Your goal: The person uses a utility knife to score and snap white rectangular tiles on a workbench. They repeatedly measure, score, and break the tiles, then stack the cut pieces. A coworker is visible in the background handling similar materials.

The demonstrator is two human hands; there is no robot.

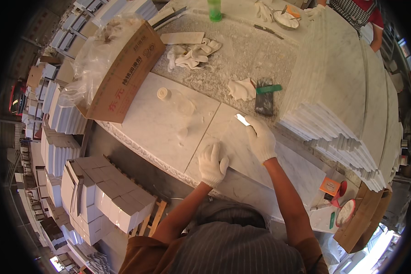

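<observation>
Both my hands wear white gloves. My left hand (213, 163) lies on a pale grey-veined marble slab (226, 130), palm down with its fingers spread, holding nothing. Farther right, my right hand (261, 140) is closed around a flat, shiny metal blade (242, 119); its handle, if any, is hidden by the glove. The blade points to the far left, over the slab. Across a dark seam lies a second marble slab (162, 132). On it are a clear bottle with a pale cap (164, 94) and a small whitish piece (181, 133).
An open cardboard box (128, 73) with plastic wrap stands left. Loose gloves (194, 55), a crumpled white cloth (242, 90) and a dark block (264, 105) with a green scraper (269, 89) lie beyond. Stacked slabs (329, 86) rise right; a co-worker's arm (377, 39) shows far right.
</observation>
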